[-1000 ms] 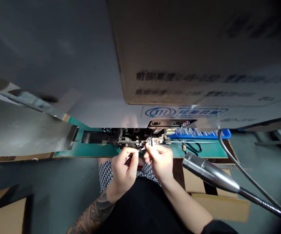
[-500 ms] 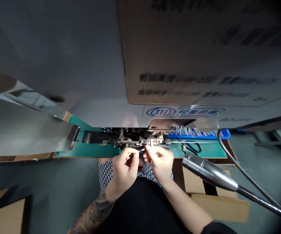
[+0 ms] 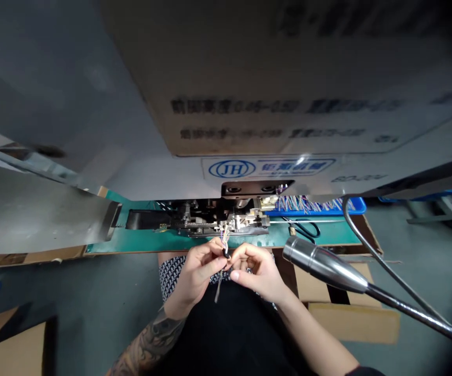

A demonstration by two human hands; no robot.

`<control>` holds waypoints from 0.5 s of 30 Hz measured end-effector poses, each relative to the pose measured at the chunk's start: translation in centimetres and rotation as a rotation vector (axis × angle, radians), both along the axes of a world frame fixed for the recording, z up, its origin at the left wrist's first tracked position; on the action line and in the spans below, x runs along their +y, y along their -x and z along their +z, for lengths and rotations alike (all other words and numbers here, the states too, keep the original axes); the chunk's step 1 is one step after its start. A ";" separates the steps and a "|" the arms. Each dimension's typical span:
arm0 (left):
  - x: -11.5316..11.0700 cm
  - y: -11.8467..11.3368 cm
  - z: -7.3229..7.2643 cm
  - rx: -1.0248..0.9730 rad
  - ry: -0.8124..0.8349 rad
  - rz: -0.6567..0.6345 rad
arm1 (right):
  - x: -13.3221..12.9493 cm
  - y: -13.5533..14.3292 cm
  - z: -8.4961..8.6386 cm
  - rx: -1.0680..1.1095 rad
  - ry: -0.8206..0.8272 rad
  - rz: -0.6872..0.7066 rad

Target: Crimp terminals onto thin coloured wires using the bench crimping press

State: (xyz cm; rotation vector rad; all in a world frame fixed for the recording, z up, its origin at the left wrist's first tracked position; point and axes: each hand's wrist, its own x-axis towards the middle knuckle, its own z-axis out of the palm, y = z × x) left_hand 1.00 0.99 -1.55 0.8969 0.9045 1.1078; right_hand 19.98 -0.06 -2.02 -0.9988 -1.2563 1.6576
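In the head view, a small bundle of thin coloured wires (image 3: 224, 239) runs from the machine's crimping area down to a dark sheath between my hands. My left hand (image 3: 200, 269) pinches this cable at the dark sheath, and a thin grey tail hangs below the fingers. Close on the other side, my right hand (image 3: 259, 271) has its fingers curled at the same wires; thumb and index are slightly apart, and what lies between them is hard to make out. Just beyond both hands is the metal mechanism (image 3: 235, 222) of the machine.
The large grey machine housing (image 3: 139, 180) hangs low over the green bench top (image 3: 139, 243). A blue tray (image 3: 361, 204) of many coloured wires stands at the back right. A metal gooseneck lamp (image 3: 323, 263) reaches in from the right. Cardboard (image 3: 353, 321) lies on the floor.
Both hands have come down a little towards my body. The coloured wires and hanging tail now show between them. My view has shifted slightly, and my right-hand fingers have loosened somewhat.
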 end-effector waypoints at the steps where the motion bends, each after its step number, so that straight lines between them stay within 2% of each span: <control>1: -0.2 -0.4 -0.2 0.014 0.004 -0.004 | -0.2 0.2 0.1 -0.052 -0.033 -0.044; 3: -0.5 -1.1 -0.7 0.049 -0.010 -0.022 | -0.5 0.6 0.3 -0.168 -0.107 -0.152; 5: -0.8 -1.3 -1.1 0.088 -0.040 -0.037 | -0.7 0.5 0.5 -0.244 -0.153 -0.190; 8: -0.8 -0.4 -1.5 0.219 -0.087 -0.124 | -0.3 -2.2 1.2 -0.318 -0.155 -0.080; 10: -0.5 1.3 -1.5 0.397 -0.129 -0.222 | 0.3 -6.3 1.9 -0.384 -0.156 0.023; 12: -0.1 3.7 -1.6 0.630 -0.211 -0.266 | 1.0 -11.7 2.6 -0.453 -0.149 0.114; 14: 0.3 6.4 -2.1 0.845 -0.289 -0.239 | 2.4 -17.3 2.9 -0.523 -0.077 0.021; 15: 0.6 7.7 -2.4 0.938 -0.317 -0.197 | 3.3 -19.7 2.9 -0.579 -0.060 -0.089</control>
